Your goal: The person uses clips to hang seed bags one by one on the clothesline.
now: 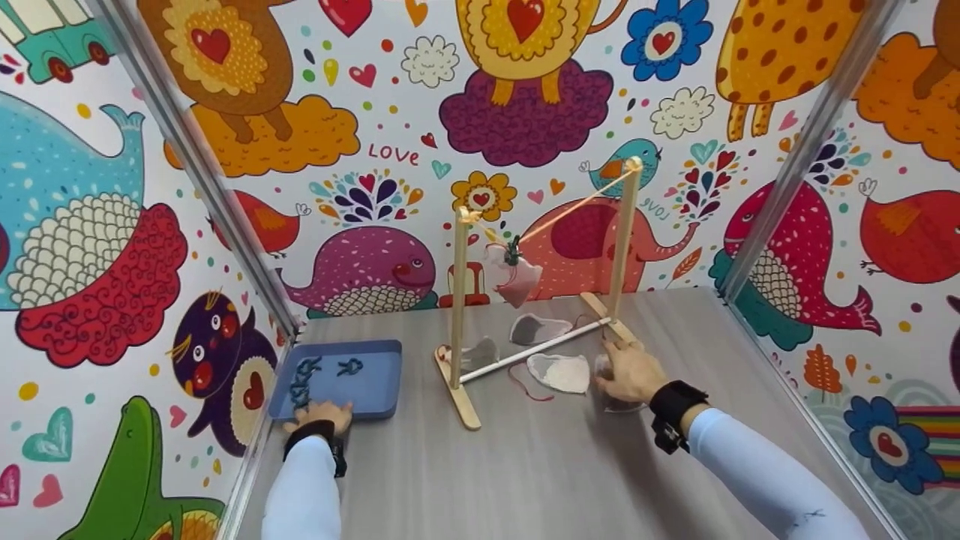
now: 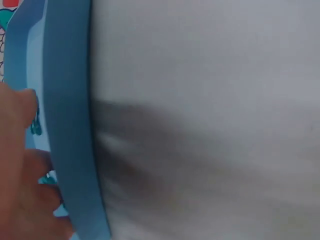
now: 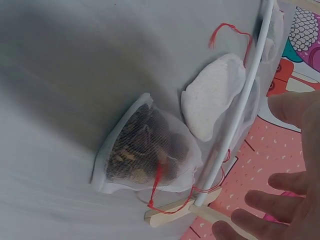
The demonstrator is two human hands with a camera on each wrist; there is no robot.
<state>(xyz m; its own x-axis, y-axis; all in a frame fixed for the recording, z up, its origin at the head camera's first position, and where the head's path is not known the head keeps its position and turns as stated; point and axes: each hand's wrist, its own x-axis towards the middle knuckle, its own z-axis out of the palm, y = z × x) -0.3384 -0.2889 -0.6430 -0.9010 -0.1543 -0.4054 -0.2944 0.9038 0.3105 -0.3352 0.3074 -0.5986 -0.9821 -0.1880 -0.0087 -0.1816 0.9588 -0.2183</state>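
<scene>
My left hand [image 1: 324, 416] reaches over the near rim of a blue tray [image 1: 385, 386], thumb and fingers apart above small dark green clips [image 1: 350, 367]. The left wrist view shows clips close under the fingertips, partly hidden. My right hand [image 1: 634, 373] is spread over a white mesh drawstring bag [image 3: 150, 145] with dark pieces inside and a red string; the right wrist view shows its fingers apart from the bag. Beside it lies a mesh bag of white powder [image 1: 560, 373]. Another mesh bag [image 1: 517, 279] hangs by a green clip [image 1: 513, 251] from a cord.
A small wooden stand with two posts [image 1: 458, 300], a sagging cord [image 1: 574, 208] and a white bottom rod [image 1: 540, 352] stands mid-table. Two more mesh bags [image 1: 540, 328] lie behind the rod. Patterned walls and metal edge strips [image 1: 772, 202] bound the grey table [image 1: 510, 472].
</scene>
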